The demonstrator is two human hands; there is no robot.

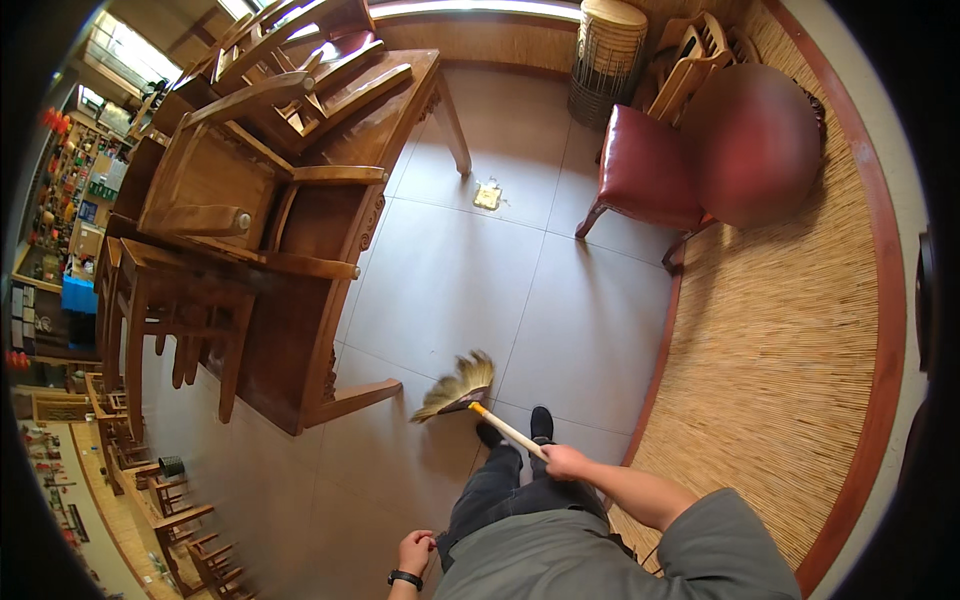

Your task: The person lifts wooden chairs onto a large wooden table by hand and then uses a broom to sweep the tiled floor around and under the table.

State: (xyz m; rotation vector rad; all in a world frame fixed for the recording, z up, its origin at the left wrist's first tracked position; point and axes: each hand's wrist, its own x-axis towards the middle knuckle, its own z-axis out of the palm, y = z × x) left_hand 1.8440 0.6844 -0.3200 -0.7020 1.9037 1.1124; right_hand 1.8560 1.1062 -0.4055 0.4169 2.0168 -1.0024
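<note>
My right hand (567,462) is closed around the pale wooden handle of a broom (455,388). The fan of straw-coloured bristles is down at the grey tiled floor, just ahead and left of my dark shoes. Yellow binding shows where the handle meets the bristles. My left hand (416,552) hangs low beside my left leg, a dark watch on its wrist. Its fingers are curled in, and nothing shows in them. A small yellowish square drain cover (487,196) with damp marks around it lies in the floor farther ahead.
On the left stands a carved wooden table (375,130) with wooden chairs (215,190) upturned on it. Ahead right is a red-cushioned chair (650,165). A wire basket (603,75) stands in the far corner. A reed-covered wall (770,350) with a red-brown border runs along my right.
</note>
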